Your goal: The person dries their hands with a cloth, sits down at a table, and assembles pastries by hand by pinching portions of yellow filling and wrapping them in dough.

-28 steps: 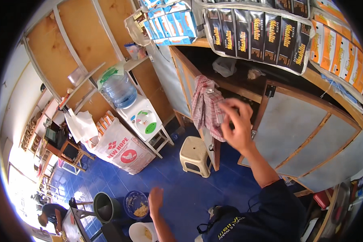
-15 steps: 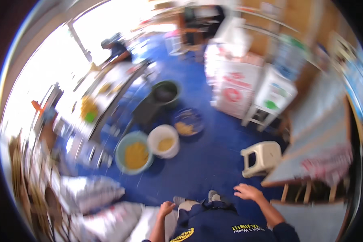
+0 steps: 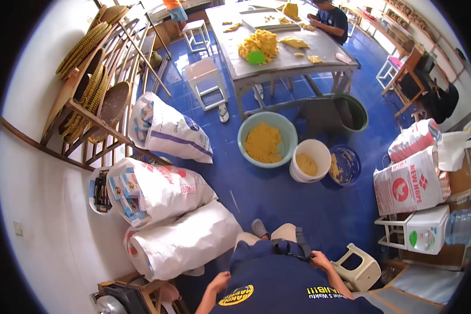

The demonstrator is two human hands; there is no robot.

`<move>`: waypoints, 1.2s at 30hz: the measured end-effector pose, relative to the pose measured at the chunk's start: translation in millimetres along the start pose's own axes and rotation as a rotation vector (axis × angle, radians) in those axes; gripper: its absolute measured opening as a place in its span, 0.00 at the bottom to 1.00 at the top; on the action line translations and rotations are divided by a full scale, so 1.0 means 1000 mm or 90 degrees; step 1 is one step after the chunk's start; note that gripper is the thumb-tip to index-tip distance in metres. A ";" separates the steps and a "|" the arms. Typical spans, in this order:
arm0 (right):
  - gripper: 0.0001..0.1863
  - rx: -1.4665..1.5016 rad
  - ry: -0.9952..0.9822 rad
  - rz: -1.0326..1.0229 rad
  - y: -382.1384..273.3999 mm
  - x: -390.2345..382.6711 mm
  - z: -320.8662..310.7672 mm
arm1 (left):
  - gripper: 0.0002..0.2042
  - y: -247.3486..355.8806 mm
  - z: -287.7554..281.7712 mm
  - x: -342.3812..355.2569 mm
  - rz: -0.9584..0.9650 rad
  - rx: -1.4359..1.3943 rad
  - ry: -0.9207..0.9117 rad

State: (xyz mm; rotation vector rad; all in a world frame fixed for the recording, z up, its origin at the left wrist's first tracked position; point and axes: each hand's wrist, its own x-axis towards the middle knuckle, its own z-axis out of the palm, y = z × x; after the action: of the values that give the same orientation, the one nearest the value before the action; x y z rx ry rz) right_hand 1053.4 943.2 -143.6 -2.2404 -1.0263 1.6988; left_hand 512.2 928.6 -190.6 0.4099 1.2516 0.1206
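Here, the curled left hand (image 3: pixel 221 281) is near a white woven sack (image 3: pixel 186 240); the curled right hand (image 3: pixel 320 260) is beside a beige plastic stool (image 3: pixel 363 275) toward the right edge of the blue tiled floor (image 3: pixel 298 209). Whether either grips anything, I cannot tell. Red print with a bird emblem (image 3: pixel 400 189) marks an upright white sack (image 3: pixel 387 193); a yellow mound (image 3: pixel 265 43) sits near the grey metal table's (image 3: pixel 230 49) near edge.

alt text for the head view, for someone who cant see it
A person's left hand and right hand are beside their torso, above a blue floor. Ahead, a tub and bucket hold yellow mash, near a table with a co-worker; white sacks lie at left.
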 end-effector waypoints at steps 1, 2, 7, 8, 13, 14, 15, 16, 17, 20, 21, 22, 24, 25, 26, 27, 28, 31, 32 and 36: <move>0.07 -0.040 -0.008 -0.012 0.003 0.021 -0.005 | 0.10 0.000 0.000 0.003 0.034 0.028 0.054; 0.08 -0.062 -0.074 0.024 -0.016 0.022 -0.010 | 0.10 0.008 0.001 0.004 0.069 0.090 0.132; 0.09 -0.183 -0.488 0.024 -0.041 0.045 -0.040 | 0.12 0.124 0.018 0.076 0.211 0.278 0.280; 0.05 -0.217 -0.531 0.055 -0.046 0.048 -0.042 | 0.12 0.163 0.022 0.099 0.235 0.313 0.270; 0.07 -0.129 -0.411 0.084 -0.112 0.103 -0.055 | 0.14 0.284 0.031 0.162 0.348 0.410 0.265; 0.08 -0.191 -0.438 0.105 -0.146 0.118 -0.065 | 0.14 0.307 0.031 0.172 0.370 0.427 0.263; 0.08 -0.171 -0.419 0.081 -0.172 0.130 -0.077 | 0.15 0.329 0.030 0.183 0.396 0.445 0.261; 0.09 -0.152 -0.401 0.056 -0.197 0.143 -0.087 | 0.15 0.347 0.028 0.190 0.420 0.465 0.262; 0.09 -0.157 -0.401 0.054 -0.213 0.159 -0.093 | 0.16 0.360 0.028 0.196 0.444 0.479 0.260; 0.09 -0.223 -0.427 0.020 -0.269 0.212 -0.113 | 0.17 0.403 0.009 0.215 0.556 0.527 0.269; 0.09 -0.244 -0.466 0.013 -0.290 0.229 -0.119 | 0.17 0.420 0.002 0.219 0.597 0.552 0.278; 0.08 -0.267 -0.505 0.006 -0.312 0.246 -0.125 | 0.17 0.438 -0.002 0.224 0.542 0.511 0.293; 0.21 -0.349 -0.668 0.074 -0.363 0.265 -0.131 | 0.16 0.476 -0.015 0.231 0.470 0.462 0.313; 0.12 -0.313 -0.655 0.053 -0.376 0.270 -0.131 | 0.16 0.495 -0.022 0.235 0.450 0.446 0.321; 0.02 -0.273 -0.641 0.030 -0.387 0.278 -0.128 | 0.16 0.517 -0.029 0.238 0.432 0.434 0.327; 0.03 -0.289 -0.595 0.038 -0.396 0.286 -0.125 | 0.16 0.537 -0.040 0.240 0.421 0.420 0.336; 0.10 -0.390 -0.545 -0.007 -0.448 0.267 -0.130 | 0.16 0.559 -0.053 0.247 0.414 0.418 0.337; 0.21 -0.292 -0.558 0.105 -0.355 0.393 -0.087 | 0.15 0.602 -0.091 0.237 0.372 0.320 0.379; 0.22 -0.293 -0.590 0.090 -0.386 0.399 -0.079 | 0.15 0.619 -0.107 0.246 0.370 0.317 0.381; 0.25 -0.275 -0.660 0.069 -0.490 0.430 -0.045 | 0.14 0.677 -0.171 0.258 0.366 0.287 0.379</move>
State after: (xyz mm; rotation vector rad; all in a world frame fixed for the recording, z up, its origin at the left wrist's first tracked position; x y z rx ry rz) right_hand 938.8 1581.5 -225.5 -1.4989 -1.5676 3.0271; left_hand 523.8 1672.7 -217.3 1.1847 1.7177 0.4800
